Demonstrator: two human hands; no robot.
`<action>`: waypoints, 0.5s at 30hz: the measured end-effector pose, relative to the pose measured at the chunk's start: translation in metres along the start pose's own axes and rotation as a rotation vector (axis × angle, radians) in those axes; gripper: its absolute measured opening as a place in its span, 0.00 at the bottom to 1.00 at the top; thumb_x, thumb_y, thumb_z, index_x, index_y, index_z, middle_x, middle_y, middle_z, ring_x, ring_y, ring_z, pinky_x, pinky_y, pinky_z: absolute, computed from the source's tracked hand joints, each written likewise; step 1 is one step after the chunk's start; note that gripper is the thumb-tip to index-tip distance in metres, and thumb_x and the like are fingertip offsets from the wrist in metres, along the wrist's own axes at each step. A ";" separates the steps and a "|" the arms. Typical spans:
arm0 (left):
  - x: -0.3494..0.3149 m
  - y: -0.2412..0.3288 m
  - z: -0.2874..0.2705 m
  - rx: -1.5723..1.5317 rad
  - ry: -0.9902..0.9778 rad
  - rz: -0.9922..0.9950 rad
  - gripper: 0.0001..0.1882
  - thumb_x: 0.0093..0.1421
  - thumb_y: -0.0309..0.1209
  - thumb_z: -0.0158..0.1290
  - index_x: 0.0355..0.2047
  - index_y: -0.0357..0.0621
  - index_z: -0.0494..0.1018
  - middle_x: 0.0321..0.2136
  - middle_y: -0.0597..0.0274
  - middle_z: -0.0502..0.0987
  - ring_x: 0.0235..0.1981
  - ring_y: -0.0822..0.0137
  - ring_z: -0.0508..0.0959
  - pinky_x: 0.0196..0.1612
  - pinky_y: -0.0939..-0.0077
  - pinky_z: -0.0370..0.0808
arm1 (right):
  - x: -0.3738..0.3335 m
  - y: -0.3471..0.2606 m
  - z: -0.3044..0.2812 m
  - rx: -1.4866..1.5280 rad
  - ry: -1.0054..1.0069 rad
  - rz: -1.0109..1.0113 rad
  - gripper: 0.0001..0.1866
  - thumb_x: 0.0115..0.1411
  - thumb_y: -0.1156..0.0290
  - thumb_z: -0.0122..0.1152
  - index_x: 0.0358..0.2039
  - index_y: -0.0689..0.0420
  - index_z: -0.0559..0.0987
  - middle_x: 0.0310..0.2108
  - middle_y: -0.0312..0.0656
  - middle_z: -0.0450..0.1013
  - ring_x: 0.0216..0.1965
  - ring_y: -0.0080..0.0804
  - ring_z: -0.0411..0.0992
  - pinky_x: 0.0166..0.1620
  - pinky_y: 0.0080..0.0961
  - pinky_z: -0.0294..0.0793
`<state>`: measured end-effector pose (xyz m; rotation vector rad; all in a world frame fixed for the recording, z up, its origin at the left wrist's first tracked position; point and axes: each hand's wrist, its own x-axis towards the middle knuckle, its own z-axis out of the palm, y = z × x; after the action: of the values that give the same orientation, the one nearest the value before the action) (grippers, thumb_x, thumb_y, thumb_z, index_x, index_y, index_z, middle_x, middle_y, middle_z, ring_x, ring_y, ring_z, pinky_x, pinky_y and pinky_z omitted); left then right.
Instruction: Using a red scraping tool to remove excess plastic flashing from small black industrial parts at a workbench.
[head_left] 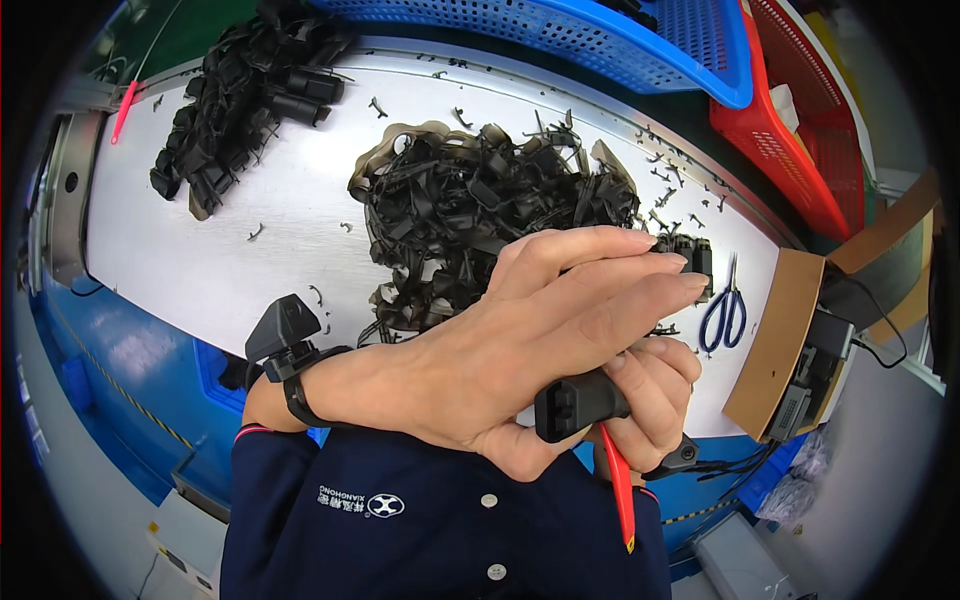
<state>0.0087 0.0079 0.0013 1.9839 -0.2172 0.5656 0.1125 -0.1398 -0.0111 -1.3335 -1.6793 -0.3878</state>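
Observation:
My left hand [540, 340] reaches across from the left with its fingers stretched out to the right. Between its thumb and palm side sits a hollow-ended black plastic part [575, 405]. Just below those fingers, my right hand [650, 405] is curled closed around a slim red tool [618, 480], whose yellowish end points down toward my shirt. The right fingertips also meet the part's right end. Beyond the hands lies a tangled heap of black plastic pieces [480, 190].
Another pile of black parts [250, 100] lies at the far left, near a pink-red tool [124, 112]. Blue-handled scissors [724, 318] rest right of my hands. Beside them stands a cardboard box [775, 345]. Blue [600, 45] and red [780, 150] baskets line the back.

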 end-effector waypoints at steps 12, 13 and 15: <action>-0.003 -0.010 0.008 -0.271 -0.068 0.096 0.42 0.42 0.41 0.44 0.57 0.26 0.55 0.56 0.41 0.61 0.60 0.52 0.52 0.58 0.69 0.53 | -0.003 -0.008 0.005 -0.223 0.052 -0.037 0.08 0.39 0.74 0.60 0.24 0.59 0.78 0.35 0.38 0.74 0.34 0.28 0.72 0.41 0.23 0.70; -0.003 -0.009 0.008 -0.291 -0.078 0.081 0.42 0.42 0.41 0.43 0.57 0.26 0.55 0.56 0.42 0.61 0.60 0.52 0.52 0.58 0.69 0.54 | -0.003 -0.008 0.005 -0.217 0.053 -0.042 0.08 0.39 0.74 0.60 0.24 0.59 0.78 0.35 0.38 0.74 0.34 0.28 0.72 0.41 0.23 0.70; -0.004 -0.007 0.010 -0.340 -0.096 0.037 0.42 0.41 0.41 0.43 0.56 0.27 0.55 0.57 0.43 0.61 0.60 0.53 0.51 0.58 0.69 0.54 | -0.004 -0.009 0.006 -0.236 0.055 -0.048 0.09 0.39 0.73 0.59 0.25 0.60 0.79 0.35 0.38 0.74 0.34 0.27 0.72 0.42 0.23 0.69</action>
<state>0.0112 0.0021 -0.0101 1.6805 -0.3839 0.4255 0.1021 -0.1413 -0.0145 -1.4401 -1.6604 -0.6618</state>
